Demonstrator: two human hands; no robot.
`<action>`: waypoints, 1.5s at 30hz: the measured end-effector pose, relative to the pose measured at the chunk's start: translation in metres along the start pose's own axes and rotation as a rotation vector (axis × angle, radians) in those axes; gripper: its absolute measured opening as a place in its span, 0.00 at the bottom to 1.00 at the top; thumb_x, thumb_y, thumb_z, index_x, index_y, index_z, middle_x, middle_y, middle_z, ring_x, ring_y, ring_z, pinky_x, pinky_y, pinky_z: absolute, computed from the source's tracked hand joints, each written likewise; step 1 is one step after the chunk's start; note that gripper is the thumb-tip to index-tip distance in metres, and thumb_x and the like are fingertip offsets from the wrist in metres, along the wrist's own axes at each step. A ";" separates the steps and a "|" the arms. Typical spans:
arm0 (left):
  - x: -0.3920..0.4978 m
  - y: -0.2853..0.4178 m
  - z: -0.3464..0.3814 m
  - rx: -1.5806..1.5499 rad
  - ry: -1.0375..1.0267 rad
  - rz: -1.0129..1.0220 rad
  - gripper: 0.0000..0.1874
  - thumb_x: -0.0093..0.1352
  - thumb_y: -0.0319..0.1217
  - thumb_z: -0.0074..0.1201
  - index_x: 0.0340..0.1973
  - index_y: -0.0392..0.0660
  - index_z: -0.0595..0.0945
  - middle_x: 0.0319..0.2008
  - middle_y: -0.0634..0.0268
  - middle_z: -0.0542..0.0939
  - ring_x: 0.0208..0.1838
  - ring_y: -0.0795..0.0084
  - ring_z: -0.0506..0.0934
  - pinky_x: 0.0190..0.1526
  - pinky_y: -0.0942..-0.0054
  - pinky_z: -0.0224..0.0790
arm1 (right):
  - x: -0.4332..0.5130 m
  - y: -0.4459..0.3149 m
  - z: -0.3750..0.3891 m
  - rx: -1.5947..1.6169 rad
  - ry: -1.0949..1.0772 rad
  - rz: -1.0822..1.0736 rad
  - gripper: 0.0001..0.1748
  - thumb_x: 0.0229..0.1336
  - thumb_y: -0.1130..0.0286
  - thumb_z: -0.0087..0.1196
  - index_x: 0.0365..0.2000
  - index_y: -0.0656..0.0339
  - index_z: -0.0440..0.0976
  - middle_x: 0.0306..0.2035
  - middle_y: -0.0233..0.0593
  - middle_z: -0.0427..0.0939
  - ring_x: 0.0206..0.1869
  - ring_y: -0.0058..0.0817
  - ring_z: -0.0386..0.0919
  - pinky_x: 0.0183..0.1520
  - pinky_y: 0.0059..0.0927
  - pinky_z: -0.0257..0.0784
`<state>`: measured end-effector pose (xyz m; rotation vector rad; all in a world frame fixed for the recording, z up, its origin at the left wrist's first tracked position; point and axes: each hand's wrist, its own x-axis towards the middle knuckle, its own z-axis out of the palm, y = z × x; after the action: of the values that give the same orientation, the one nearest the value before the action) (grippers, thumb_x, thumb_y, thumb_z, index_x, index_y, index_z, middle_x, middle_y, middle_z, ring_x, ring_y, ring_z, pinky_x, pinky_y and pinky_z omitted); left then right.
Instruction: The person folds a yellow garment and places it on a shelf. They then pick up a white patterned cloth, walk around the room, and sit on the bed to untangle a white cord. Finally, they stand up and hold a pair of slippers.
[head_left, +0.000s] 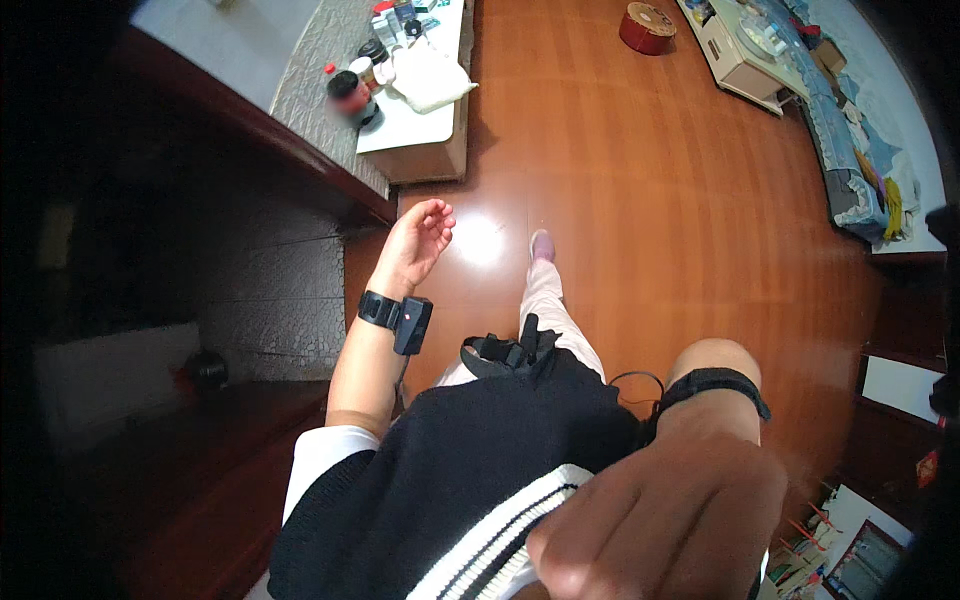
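Observation:
My left hand (420, 244) hangs in the air above the floor with its fingers loosely curled and nothing in them. A black wrist strap (379, 309) with a small black box (412, 325) sits on that forearm, and a cable runs from the box. Close to the camera, my right hand (664, 517) is raised before my chest with its back towards me. Its fingertips are out of sight, so whether it holds anything cannot be seen. Another black strap (716, 386) circles the right wrist. Beneath the hand lies the striped edge of my black vest (510, 532).
Beyond my left hand stands a white-topped cabinet (409, 135) bearing a dark bottle (351, 96), jars and a white bag (431, 79). A dark doorway with a tiled floor (281, 300) lies left. A round red box (646, 30) and a bed (836, 150) stand farther off.

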<state>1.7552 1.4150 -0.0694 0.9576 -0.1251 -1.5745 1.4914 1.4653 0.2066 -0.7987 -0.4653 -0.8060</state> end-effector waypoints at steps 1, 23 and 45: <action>0.028 0.010 0.001 -0.015 -0.023 -0.002 0.08 0.69 0.32 0.48 0.35 0.40 0.77 0.34 0.63 0.79 0.36 0.73 0.76 0.39 0.77 0.72 | 0.013 0.004 -0.038 -0.147 -0.123 -0.097 0.11 0.55 0.65 0.57 0.33 0.62 0.76 0.29 0.35 0.74 0.26 0.24 0.71 0.29 0.25 0.63; 0.419 0.196 -0.080 -0.390 0.647 -0.058 0.07 0.68 0.32 0.47 0.35 0.42 0.73 0.31 0.63 0.75 0.28 0.70 0.73 0.29 0.77 0.72 | 0.330 -0.016 -0.456 -0.513 -0.044 0.163 0.07 0.56 0.71 0.56 0.27 0.65 0.73 0.25 0.41 0.73 0.27 0.32 0.73 0.28 0.27 0.64; 0.608 0.221 -0.182 -0.227 0.788 -0.204 0.30 0.62 0.29 0.58 0.56 0.46 0.61 0.30 0.60 0.73 0.19 0.74 0.71 0.11 0.86 0.59 | 0.353 0.072 -0.713 -0.474 1.028 1.045 0.16 0.68 0.63 0.38 0.24 0.58 0.62 0.21 0.28 0.61 0.25 0.20 0.61 0.30 0.21 0.57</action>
<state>2.0828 0.9076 -0.3641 1.3645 0.7034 -1.2499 1.8189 0.7816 -0.0441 -0.8005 1.0378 -0.2284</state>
